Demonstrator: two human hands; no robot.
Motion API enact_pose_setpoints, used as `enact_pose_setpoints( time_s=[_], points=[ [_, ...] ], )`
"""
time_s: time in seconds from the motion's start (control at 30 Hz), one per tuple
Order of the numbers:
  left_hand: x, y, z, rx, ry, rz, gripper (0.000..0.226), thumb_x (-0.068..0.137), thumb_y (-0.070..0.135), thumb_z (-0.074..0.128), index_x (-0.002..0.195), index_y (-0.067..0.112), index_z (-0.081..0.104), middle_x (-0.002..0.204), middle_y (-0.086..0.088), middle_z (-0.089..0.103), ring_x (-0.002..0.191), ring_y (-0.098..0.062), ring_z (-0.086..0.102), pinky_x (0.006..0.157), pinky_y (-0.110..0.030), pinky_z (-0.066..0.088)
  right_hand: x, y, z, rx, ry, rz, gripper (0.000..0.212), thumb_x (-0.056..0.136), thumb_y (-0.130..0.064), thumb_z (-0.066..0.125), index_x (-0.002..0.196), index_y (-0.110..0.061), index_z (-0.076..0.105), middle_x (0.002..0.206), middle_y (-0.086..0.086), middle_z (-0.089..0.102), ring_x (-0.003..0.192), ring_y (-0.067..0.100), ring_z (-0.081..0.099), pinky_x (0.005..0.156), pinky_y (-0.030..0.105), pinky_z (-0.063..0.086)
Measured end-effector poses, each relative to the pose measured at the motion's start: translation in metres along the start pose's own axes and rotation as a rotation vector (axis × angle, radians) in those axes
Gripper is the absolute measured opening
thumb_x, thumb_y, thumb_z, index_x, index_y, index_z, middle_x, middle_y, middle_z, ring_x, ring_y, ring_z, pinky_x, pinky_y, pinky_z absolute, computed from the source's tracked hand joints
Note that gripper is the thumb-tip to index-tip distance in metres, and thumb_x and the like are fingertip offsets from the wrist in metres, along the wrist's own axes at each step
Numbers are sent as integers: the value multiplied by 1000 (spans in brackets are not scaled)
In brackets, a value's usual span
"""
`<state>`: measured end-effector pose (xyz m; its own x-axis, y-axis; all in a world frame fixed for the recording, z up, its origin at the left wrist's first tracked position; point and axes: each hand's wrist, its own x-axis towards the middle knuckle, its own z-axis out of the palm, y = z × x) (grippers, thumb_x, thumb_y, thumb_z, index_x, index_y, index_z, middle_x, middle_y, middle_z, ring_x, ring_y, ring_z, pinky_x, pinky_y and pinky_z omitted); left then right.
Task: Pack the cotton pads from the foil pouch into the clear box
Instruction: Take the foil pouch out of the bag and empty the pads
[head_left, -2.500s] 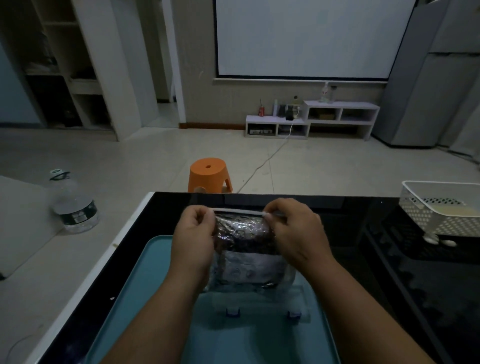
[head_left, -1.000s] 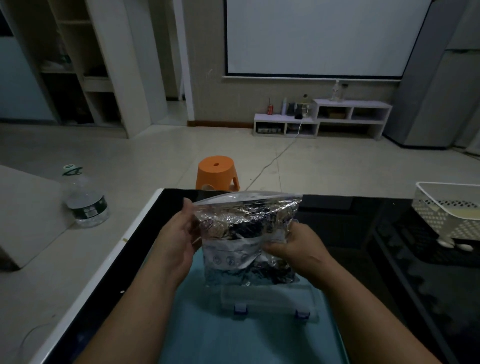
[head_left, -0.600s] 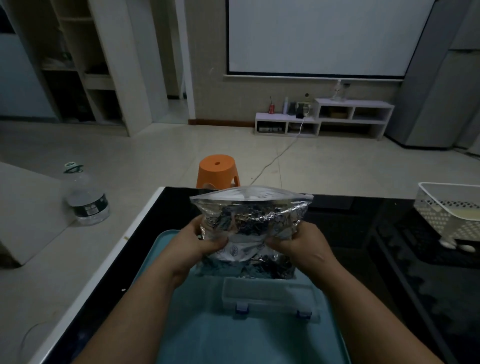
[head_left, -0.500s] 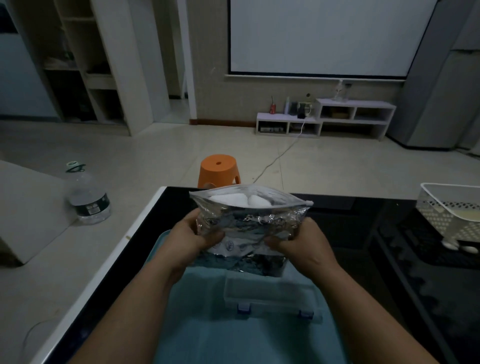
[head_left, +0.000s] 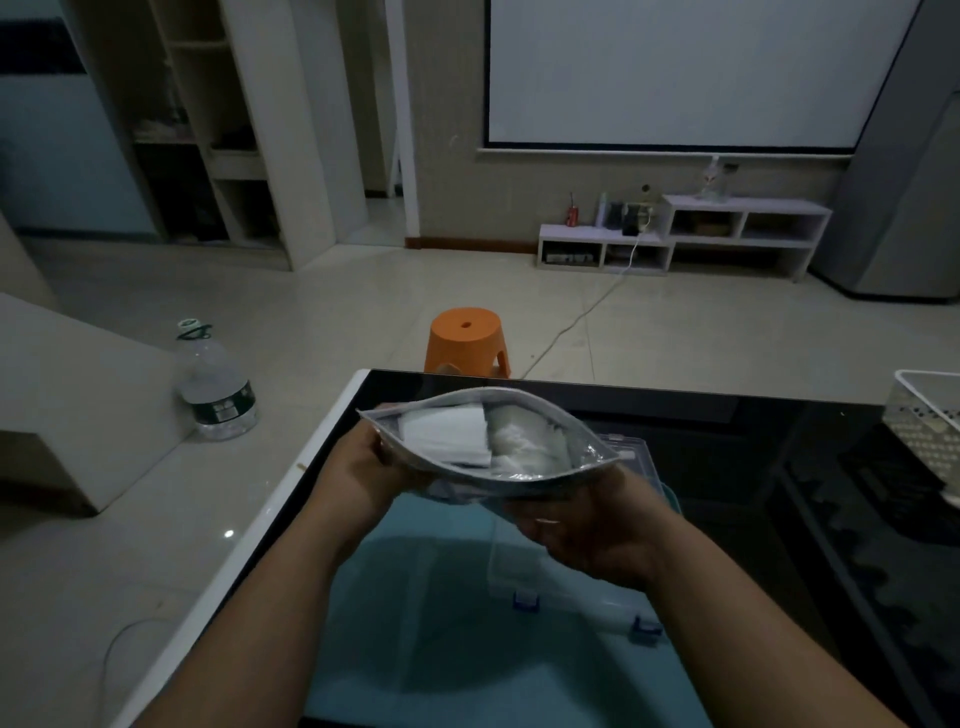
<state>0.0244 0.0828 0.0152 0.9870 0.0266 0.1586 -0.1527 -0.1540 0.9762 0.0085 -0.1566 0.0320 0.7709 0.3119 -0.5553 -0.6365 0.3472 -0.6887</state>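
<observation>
The foil pouch (head_left: 571, 470) is held above the tray with its mouth gaping wide toward me. White cotton pads (head_left: 457, 434) show inside it, stacked at the left and looser at the right. My left hand (head_left: 374, 467) grips the pouch's left end. My right hand (head_left: 587, 530) cups it from below at the right, fingers curled round the bottom. The clear box (head_left: 576, 587) with blue latches lies on the teal tray (head_left: 441, 649), partly hidden under the pouch and my right hand.
The tray sits on a black glossy table (head_left: 753, 467) with a white left edge. A white perforated basket (head_left: 930, 415) stands at the table's right. On the floor beyond are an orange stool (head_left: 465, 338) and a large water bottle (head_left: 215, 384).
The pouch's seal was pulled apart, then its mouth spread wide and tipped toward me, exposing the pads. My right hand shifted under the pouch.
</observation>
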Motion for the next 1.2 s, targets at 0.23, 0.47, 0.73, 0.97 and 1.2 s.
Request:
enact_pose_setpoints(
  time_s=[0.23, 0.47, 0.73, 0.97, 1.2],
  points=[
    [-3, 9, -27, 76, -56, 102, 43, 84, -4, 66, 115, 27, 64, 100, 16, 72, 94, 1, 65, 81, -18, 53, 10, 7, 25, 4, -37, -175, 39, 86, -1, 60, 123, -14, 62, 109, 19, 66, 82, 28, 67, 63, 31, 60],
    [14, -20, -36, -296, 228, -401, 18, 90, 8, 54, 106, 5, 62, 93, -17, 65, 70, -22, 59, 63, -35, 54, 34, 9, 20, -149, -30, -276, 73, 82, 12, 61, 142, -26, 42, 133, 14, 47, 88, 33, 67, 62, 34, 57],
    [21, -29, -49, -253, 96, -526, 50, 84, 50, 66, 100, 4, 70, 94, -15, 75, 76, -27, 72, 67, -33, 56, 52, 11, 29, -447, -49, -426, 93, 82, 15, 60, 146, -44, 28, 146, 15, 35, 97, 34, 67, 75, 42, 60],
    [15, -25, -41, -139, 11, -580, 38, 85, 31, 70, 105, -1, 67, 90, -17, 75, 77, -30, 72, 68, -37, 59, 63, 26, 35, -674, 69, -576, 104, 84, 8, 65, 148, -52, 10, 158, 10, 24, 90, 15, 64, 65, 26, 59],
    [13, -35, -38, -183, 29, -636, 27, 90, 6, 63, 117, 6, 55, 110, -20, 68, 93, -36, 67, 77, -47, 57, 69, 41, 28, -918, 283, -575, 63, 98, -34, 49, 151, -38, 15, 146, 7, 45, 121, 28, 53, 99, 49, 46]
  ],
)
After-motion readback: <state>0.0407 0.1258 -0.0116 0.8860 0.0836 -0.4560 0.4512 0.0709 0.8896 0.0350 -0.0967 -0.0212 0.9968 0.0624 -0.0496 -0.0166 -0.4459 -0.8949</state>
